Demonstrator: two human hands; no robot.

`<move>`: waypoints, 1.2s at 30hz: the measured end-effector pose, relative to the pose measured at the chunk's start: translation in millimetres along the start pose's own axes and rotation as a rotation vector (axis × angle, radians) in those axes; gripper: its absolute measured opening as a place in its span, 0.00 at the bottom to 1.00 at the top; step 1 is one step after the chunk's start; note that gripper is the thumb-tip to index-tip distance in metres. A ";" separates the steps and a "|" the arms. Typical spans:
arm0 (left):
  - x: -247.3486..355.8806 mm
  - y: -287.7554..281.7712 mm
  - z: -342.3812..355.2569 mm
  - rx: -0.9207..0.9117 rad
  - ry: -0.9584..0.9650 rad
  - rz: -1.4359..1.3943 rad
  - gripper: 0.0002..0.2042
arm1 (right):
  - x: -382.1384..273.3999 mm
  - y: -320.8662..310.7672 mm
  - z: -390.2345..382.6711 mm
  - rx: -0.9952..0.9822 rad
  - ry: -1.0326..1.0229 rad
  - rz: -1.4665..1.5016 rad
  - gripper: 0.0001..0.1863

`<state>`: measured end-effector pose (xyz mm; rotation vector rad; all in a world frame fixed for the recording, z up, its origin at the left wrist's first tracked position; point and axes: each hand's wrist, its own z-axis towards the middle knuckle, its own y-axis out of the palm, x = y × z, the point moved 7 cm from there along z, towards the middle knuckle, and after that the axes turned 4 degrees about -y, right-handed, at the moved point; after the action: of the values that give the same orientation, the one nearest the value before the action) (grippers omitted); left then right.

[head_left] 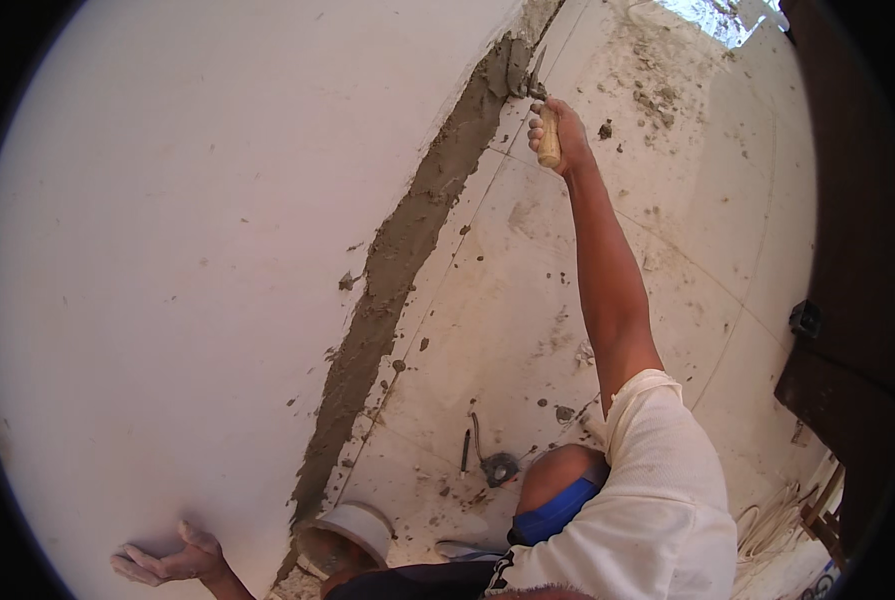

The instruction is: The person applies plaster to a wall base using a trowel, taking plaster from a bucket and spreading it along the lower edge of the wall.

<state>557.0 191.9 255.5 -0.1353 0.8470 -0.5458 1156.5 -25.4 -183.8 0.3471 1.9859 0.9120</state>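
Observation:
My right hand (559, 135) is closed round the wooden handle of a trowel (548, 140), arm stretched far ahead. The trowel's metal blade lies against the far end of a band of wet grey mortar (407, 230), which runs along the foot of the white wall (187, 250). Low on the left, my left hand (172, 560) is held against or close to the wall, its fingers apart and nothing in them. Whether the palm touches the wall, I cannot tell. Pale dust coats the fingers of both hands.
A bucket (362, 530) stands near my legs, beside the wall. On the tiled floor (527, 260) lie a black pen or marker (465, 452), a dark round object with a cord (498, 468) and scattered mortar crumbs (657, 100). Dark furniture (847, 370) stands at the right.

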 end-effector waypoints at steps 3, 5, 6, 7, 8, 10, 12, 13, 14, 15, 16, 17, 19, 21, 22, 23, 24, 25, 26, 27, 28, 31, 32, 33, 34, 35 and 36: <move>-0.2 0.3 -1.5 -0.003 -0.015 -0.002 0.36 | 11.1 -28.0 19.7 0.058 0.089 0.103 0.17; -0.1 -2.0 0.0 0.000 -0.003 0.005 0.37 | 19.7 -33.4 24.6 -0.043 0.179 0.216 0.18; 1.0 -3.0 0.6 0.008 0.010 0.008 0.37 | 27.6 -36.0 27.1 -0.071 0.201 0.217 0.19; 4.5 -1.4 0.4 0.017 0.017 0.005 0.37 | 31.9 -34.1 26.3 -0.098 0.220 0.210 0.19; 6.9 0.5 0.0 0.014 0.005 -0.005 0.38 | 35.0 -31.8 26.1 -0.123 0.238 0.202 0.19; 10.0 -1.2 1.8 0.005 -0.014 -0.017 0.39 | 42.7 -26.8 30.6 -0.082 0.221 0.130 0.20; 8.8 -5.0 4.5 0.004 -0.018 0.018 0.40 | 51.7 -17.7 32.1 -0.053 0.221 0.069 0.20; 7.3 -5.5 2.5 0.001 -0.024 0.034 0.41 | 57.7 -12.7 29.4 -0.025 0.215 0.042 0.20; 4.3 -4.7 -0.3 -0.001 -0.024 0.033 0.41 | 64.8 -6.0 23.1 0.001 0.207 0.014 0.20; 0.8 -3.1 -2.2 -0.003 -0.024 0.032 0.41 | 71.6 -0.3 15.2 0.027 0.199 -0.012 0.20; -3.3 -4.0 -3.6 -0.003 -0.022 0.036 0.41 | 78.5 8.0 5.0 0.051 0.194 -0.022 0.19; -2.7 -3.9 -1.8 0.002 -0.013 0.024 0.41 | 83.0 16.9 -4.5 0.056 0.175 -0.017 0.19; 1.8 5.1 -3.6 0.019 -0.004 -0.017 0.41 | 83.0 28.3 -23.9 0.073 0.122 -0.014 0.20; -1.4 4.8 -5.2 0.004 -0.039 -0.023 0.41 | 89.9 43.8 -44.4 0.008 0.093 0.000 0.21; -4.8 4.1 -6.8 -0.001 -0.056 -0.024 0.41 | 90.8 55.6 -59.9 -0.038 0.078 -0.001 0.21; -6.7 3.3 -7.6 0.001 -0.041 -0.029 0.40 | 89.9 64.6 -67.9 -0.083 0.061 0.001 0.21; -9.4 2.1 -8.9 0.002 -0.025 -0.032 0.40 | 85.4 69.2 -71.0 -0.077 0.038 -0.025 0.21; -11.3 -0.1 -10.3 0.004 -0.011 -0.034 0.40 | 79.3 69.0 -72.9 -0.073 0.016 -0.052 0.20; -11.1 -2.4 -9.0 0.003 -0.011 -0.032 0.39 | 76.9 63.9 -73.3 -0.066 -0.003 -0.078 0.20; -10.5 -4.2 -6.7 0.000 -0.010 -0.028 0.38 | 74.6 60.4 -65.3 -0.056 0.010 -0.016 0.20; -8.2 -2.8 -4.3 0.001 -0.010 -0.039 0.38 | 66.8 45.2 -46.1 -0.033 0.015 0.040 0.20; -4.1 7.0 -7.2 -0.030 -0.043 -0.070 0.38 | 40.6 1.3 8.0 -0.035 0.024 0.100 0.20; -4.9 6.1 -8.9 -0.028 -0.034 -0.069 0.38 | 40.8 5.3 12.6 -0.057 0.040 0.108 0.20; -4.9 6.1 -10.0 -0.024 -0.027 -0.070 0.39 | 42.5 4.5 14.4 -0.038 0.037 0.053 0.20; -6.4 3.7 -10.3 -0.026 -0.015 -0.060 0.39 | 47.9 16.8 11.5 -0.025 0.043 0.003 0.20; -5.3 0.8 -8.2 -0.029 -0.020 -0.045 0.40 | 50.0 28.3 7.0 -0.011 0.044 -0.053 0.21; -2.4 -1.6 -4.3 -0.030 -0.026 -0.031 0.41 | 52.3 41.0 0.3 -0.027 0.032 -0.051 0.21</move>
<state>551.8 192.2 254.8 -0.1833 0.8291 -0.5597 1123.2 32.1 -186.6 0.2662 2.0008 0.9165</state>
